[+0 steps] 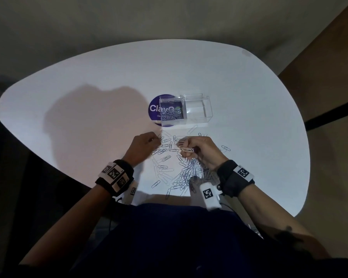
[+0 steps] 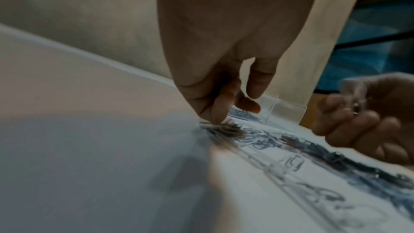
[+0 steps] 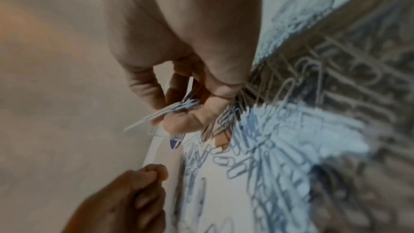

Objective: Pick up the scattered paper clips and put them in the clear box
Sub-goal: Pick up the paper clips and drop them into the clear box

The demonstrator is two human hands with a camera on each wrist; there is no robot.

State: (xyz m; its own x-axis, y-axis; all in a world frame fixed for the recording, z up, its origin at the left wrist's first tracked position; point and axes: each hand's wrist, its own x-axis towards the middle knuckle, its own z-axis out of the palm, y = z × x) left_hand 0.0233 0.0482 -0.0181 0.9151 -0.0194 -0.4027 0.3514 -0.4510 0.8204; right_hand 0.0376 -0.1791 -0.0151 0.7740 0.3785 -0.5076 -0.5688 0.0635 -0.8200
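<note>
The right hand (image 1: 197, 149) is pinching a small bunch of paper clips (image 3: 165, 112) just on the near side of the clear box (image 1: 186, 109) — closer to it than the left hand (image 1: 144, 146), which is fingering, maybe pinching, loose clips (image 2: 224, 128).

A rounded white table (image 1: 249, 87) carries a clear box (image 1: 186, 110) atop a round purple sticker (image 1: 155, 109) at centre, loose paper clips (image 1: 169, 169) scattered nearer.

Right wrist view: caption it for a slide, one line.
Right hand pinches a bundle of silver wire paper clips above the scattered pile on the white table.
</note>
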